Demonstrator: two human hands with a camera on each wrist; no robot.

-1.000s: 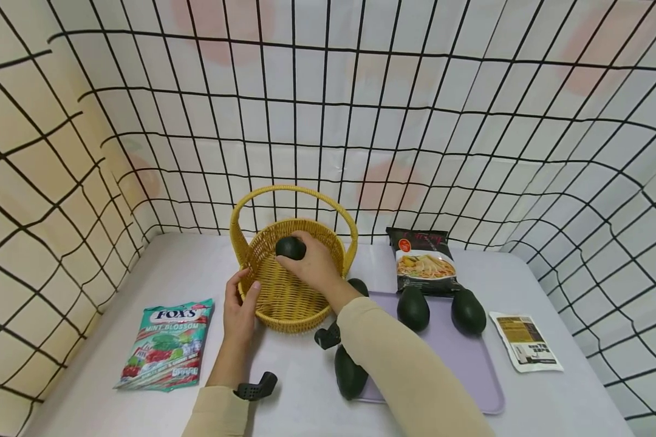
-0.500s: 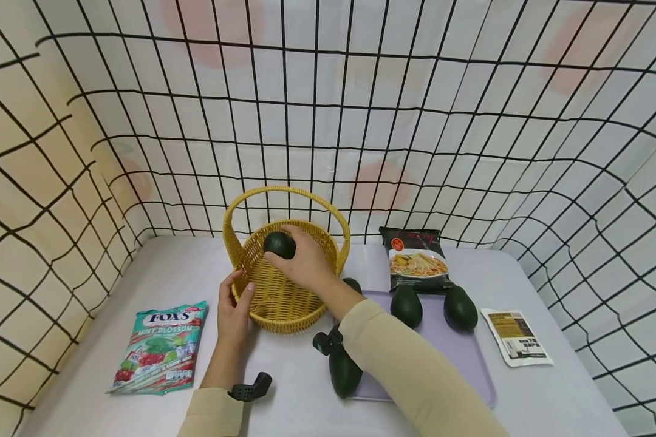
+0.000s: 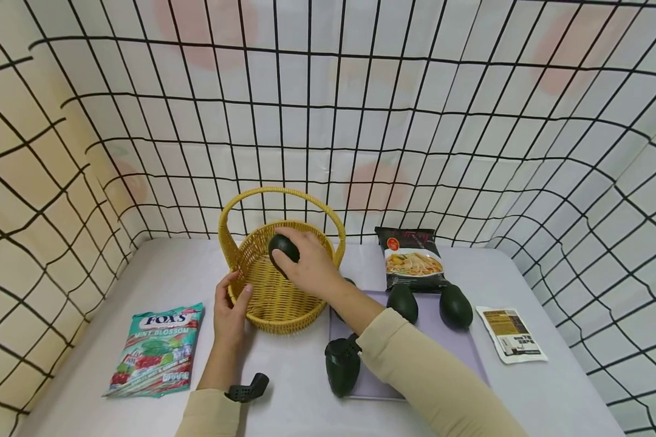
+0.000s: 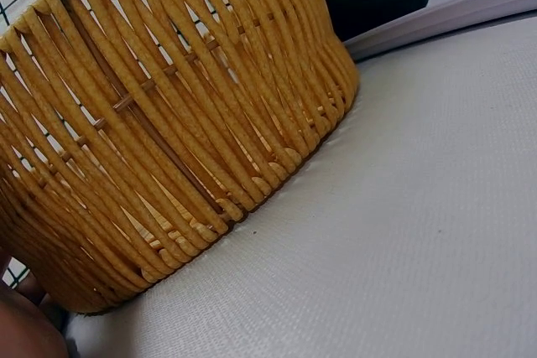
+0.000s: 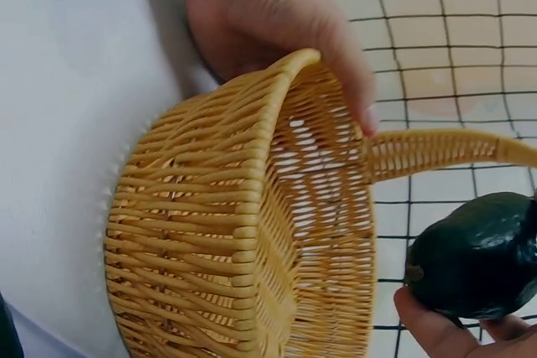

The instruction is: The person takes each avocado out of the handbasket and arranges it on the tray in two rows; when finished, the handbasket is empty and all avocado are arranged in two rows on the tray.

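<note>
Avocado [image 3: 282, 249] sits gripped in the right hand [image 3: 306, 267] above the basket [image 3: 262, 303], whose rim the left hand [image 3: 228, 312] grasps. Best lowered gently to the basket floor, clear of the handle [image 3: 284, 193].

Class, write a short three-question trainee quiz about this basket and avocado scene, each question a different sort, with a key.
1. True or false: the right hand grips an avocado over the basket.
2. What does the left hand hold? A) candy bag B) basket rim C) noodle packet
3. Fill in: the candy bag lies to the ____ of the basket, seen from the head camera.

Key: 1 true; 2 B; 3 left.
</note>
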